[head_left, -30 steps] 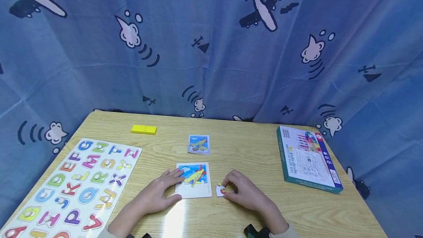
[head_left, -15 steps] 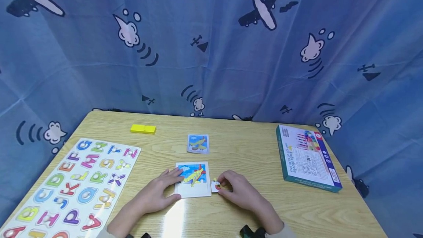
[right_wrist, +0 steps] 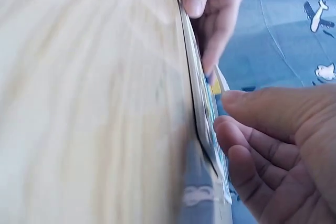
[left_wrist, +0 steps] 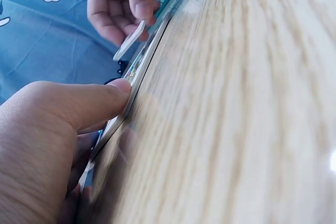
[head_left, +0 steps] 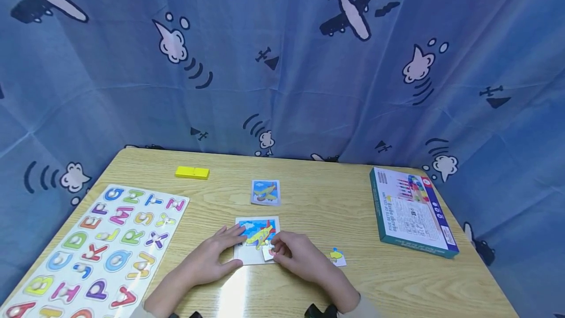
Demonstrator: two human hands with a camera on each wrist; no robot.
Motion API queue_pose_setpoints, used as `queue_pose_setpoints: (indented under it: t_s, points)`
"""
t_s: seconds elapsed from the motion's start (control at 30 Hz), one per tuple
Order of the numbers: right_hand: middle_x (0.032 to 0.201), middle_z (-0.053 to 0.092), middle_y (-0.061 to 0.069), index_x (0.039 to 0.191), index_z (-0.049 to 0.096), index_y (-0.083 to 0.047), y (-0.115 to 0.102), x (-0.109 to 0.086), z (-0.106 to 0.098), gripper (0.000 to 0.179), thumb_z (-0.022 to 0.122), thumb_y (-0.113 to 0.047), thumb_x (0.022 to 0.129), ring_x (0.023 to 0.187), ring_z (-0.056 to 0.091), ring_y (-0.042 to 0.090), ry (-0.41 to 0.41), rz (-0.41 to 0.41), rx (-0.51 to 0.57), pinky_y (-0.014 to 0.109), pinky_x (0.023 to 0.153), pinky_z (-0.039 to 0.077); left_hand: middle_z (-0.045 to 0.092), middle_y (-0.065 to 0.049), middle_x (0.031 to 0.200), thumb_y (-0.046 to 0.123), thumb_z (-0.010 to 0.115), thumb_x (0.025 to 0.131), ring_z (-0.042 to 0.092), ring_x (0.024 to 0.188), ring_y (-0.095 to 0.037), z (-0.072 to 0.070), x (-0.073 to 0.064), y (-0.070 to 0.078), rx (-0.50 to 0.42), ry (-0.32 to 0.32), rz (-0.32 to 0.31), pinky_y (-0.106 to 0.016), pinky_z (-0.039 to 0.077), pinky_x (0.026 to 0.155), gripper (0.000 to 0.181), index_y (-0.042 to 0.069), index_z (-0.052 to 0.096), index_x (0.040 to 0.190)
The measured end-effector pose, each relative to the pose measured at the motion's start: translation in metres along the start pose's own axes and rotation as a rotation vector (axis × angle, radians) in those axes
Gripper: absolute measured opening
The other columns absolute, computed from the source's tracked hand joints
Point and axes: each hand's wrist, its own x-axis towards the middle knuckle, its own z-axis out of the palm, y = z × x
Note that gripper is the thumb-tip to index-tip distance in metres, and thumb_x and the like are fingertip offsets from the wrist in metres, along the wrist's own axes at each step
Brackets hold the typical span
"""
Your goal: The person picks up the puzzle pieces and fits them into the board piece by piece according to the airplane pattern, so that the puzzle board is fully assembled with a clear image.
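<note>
A white puzzle tray (head_left: 251,257) lies mid-table with an airplane picture partly laid in its upper part. My left hand (head_left: 216,256) rests on its left side, fingers spread and thumb (left_wrist: 113,98) on the near edge. Over the tray's lower right, my right hand (head_left: 300,256) pinches a puzzle piece (head_left: 267,253) between thumb and fingers. That piece (left_wrist: 130,40) is tilted above the tray in the left wrist view. Another puzzle piece (head_left: 337,256), with yellow and blue on it, lies on the table right of my right hand.
Behind the tray lies a small airplane picture card (head_left: 266,193). A yellow block (head_left: 192,173) sits at the back left, an alphabet knob board (head_left: 103,254) on the left. At the right stands a flat box (head_left: 412,212). A blue curtain (head_left: 282,63) hangs behind the table (head_left: 326,195).
My right hand has moved left with the puzzle piece, from beside the tray to over its lower right. The other piece at the right has come into sight. My left hand has stayed put.
</note>
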Motion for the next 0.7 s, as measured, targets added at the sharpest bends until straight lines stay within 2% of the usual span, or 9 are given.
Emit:
queue_pose_setpoints:
  t_s: [0.23,0.7]
  points:
    - [0.083,0.062,-0.007,0.099,0.065,-0.005,-0.013,0.011,0.011,0.012,0.065,-0.01,0.088,0.072,0.053,-0.005,-0.031,-0.018,-0.012,0.011,0.062,0.05,0.047,-0.004,0.145,0.041,0.065,0.086,0.039,0.137,-0.021,0.0,0.0,-0.001,-0.009,-0.016,-0.019,-0.045,0.029,0.115,0.052,0.012,0.059,0.129]
    - [0.076,0.062,-0.01,0.098,0.068,-0.004,-0.026,0.032,0.024,0.016,0.067,-0.011,0.084,0.069,0.053,-0.005,-0.05,-0.035,-0.092,0.008,0.064,0.048,0.046,-0.004,0.145,0.039,0.066,0.086,0.039,0.137,-0.021,-0.002,0.0,0.0,-0.03,-0.017,-0.003,-0.045,0.029,0.115,0.052,0.011,0.059,0.13]
